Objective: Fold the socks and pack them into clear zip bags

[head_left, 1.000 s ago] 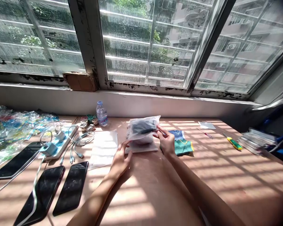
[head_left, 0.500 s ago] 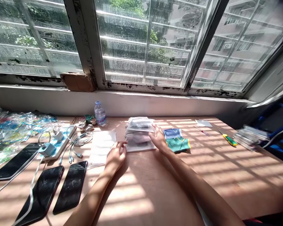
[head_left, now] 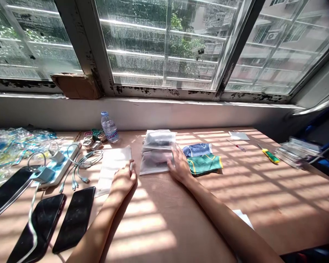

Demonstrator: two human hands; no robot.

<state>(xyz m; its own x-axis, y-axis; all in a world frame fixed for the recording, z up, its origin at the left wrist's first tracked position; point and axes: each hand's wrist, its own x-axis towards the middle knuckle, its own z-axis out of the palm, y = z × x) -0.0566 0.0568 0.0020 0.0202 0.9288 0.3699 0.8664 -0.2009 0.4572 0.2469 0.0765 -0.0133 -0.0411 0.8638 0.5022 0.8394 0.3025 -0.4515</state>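
Observation:
My right hand (head_left: 179,164) lies flat, fingers spread, on the near plastic bag (head_left: 156,162) of a small stack of clear bags (head_left: 159,139) on the wooden table (head_left: 197,219). My left hand (head_left: 122,179) rests with fingers curled at the right edge of a white sheet of bags (head_left: 112,167); whether it grips anything I cannot make out. A blue folded cloth (head_left: 197,149) and a green one (head_left: 204,163) lie just right of my right hand.
Left: three black phones (head_left: 74,218), a power strip (head_left: 60,165) with chargers and cables, a pile of clear wrappers (head_left: 8,146), a water bottle (head_left: 109,127). Right: a yellow-green screwdriver (head_left: 269,155), a small red tool (head_left: 236,145), stacked clear cases (head_left: 297,152).
My right hand has laid the lifted bag down onto the stack and now rests flat on it. My left hand slid left toward the white sheet. The view shifted left.

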